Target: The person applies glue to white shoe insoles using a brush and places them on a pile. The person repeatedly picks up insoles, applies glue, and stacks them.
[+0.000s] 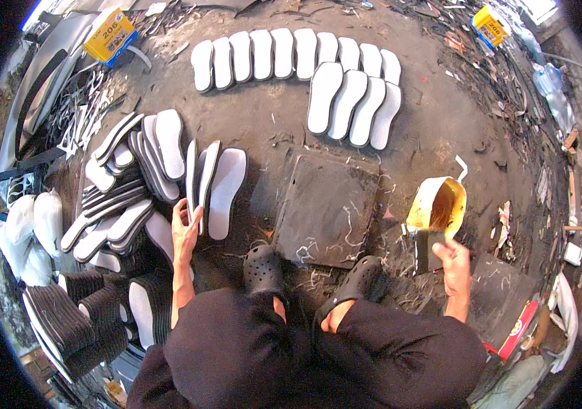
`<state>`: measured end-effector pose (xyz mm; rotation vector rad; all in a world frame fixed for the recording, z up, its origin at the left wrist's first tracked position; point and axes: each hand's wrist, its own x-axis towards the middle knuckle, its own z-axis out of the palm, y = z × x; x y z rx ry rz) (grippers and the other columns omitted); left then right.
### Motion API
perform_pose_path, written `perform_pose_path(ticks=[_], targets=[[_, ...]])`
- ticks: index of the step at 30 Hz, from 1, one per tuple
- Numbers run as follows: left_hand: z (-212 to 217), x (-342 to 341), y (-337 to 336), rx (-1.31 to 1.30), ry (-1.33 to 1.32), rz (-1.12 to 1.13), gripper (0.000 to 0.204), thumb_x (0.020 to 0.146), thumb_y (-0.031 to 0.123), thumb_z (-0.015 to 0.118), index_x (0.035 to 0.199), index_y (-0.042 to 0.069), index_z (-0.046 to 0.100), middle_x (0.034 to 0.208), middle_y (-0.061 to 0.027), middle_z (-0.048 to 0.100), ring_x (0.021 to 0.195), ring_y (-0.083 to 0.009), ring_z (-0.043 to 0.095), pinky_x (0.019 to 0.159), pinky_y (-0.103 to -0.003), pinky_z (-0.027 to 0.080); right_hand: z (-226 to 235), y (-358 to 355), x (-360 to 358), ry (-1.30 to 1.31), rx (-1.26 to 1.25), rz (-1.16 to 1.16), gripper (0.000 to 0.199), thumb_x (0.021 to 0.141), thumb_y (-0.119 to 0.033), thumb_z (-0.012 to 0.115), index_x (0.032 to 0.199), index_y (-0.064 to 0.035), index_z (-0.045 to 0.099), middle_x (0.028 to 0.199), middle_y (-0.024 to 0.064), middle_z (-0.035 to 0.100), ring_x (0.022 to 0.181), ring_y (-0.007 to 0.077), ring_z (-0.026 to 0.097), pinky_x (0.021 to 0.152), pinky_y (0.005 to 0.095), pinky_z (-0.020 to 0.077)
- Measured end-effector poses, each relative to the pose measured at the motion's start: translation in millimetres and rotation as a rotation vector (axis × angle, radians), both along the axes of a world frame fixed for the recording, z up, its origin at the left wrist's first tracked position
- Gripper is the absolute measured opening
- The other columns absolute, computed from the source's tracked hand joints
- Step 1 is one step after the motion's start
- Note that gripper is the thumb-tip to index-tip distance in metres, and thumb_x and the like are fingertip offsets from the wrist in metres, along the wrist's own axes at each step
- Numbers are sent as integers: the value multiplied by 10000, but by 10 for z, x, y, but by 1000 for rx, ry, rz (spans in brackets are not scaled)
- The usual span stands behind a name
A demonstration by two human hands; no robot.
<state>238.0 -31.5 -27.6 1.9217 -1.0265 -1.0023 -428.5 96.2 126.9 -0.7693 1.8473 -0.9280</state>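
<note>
Left hand [184,228] pinches soles [208,174], probably picking one; right hand [455,262] grips dark tool [428,252] near tub [424,198]. Next move needs clean separation.

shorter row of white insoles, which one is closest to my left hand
The leftmost insole of those four: it sits at the end of the row toward your left hand, with the other three to its right.

Matt, cloth-like white insoles [228,194], smooth plastic-looking clogs [263,270], rough, scuffed board [328,201], matt cloth trousers [233,347]
</note>
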Motion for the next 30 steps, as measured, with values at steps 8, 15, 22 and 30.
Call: perform_pose_path(ticks=[8,15,22,30], targets=[[478,-992,69,-370,-387,-39,705,840,283,974,1441,82,664,1204,-129,540,1145,-302,595,1028,-463,522,1121,-1082,841,35,-516,2,572,1042,-214,824,1504,64,630,1346,107,754,1235,165,692,1136,330,501],[295,-2520,545,-267,-381,-715,868,813,356,964,1586,195,605,1321,-243,516,1198,-420,557,1013,-521,504,-292,-1536,1787,205,-321,163,355,1056,-329,796,1120,20,789,999,127,816,831,231,735,784,430,590],[186,-2348,731,-214,-387,-881,968,870,331,902,1720,208,456,1436,-301,494,1278,-477,528,1066,-554,470,-1227,-1676,1958,808,-399,222,200,1025,-147,712,1130,19,748,897,266,770,854,481,773,751,530,590],[231,-2332,813,-210,-351,-911,1018,879,253,868,1762,176,367,1427,-313,477,1248,-479,545,1044,-555,490,-1203,-2354,1860,828,-630,1241,358,882,-93,644,1168,-186,838,1215,90,818,1074,340,728,1025,461,553]])
